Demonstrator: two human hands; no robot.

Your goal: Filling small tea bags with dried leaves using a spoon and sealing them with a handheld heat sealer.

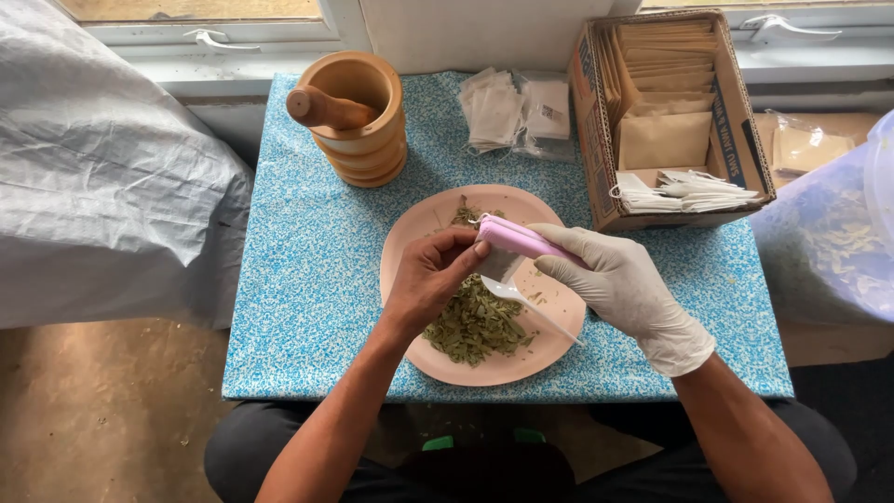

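Currently: gloved right hand [622,284] clamps a pink sealer [521,238]; bare left hand [430,279] pinches a small sachet [498,265] at its tip.
Held above pink plate [414,233] of dried leaves [475,326]; white spoon [531,303] alongside. Sealing step, by appearance; steady, even pressure needed.

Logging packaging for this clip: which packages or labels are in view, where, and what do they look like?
Cardboard box: table's far right, brown, open, holding tan envelopes and white sachets.
Clear plastic packs: far centre, flat, holding white sachets.
Small filter bag: above the pink plate, whitish, pinched by left hand.
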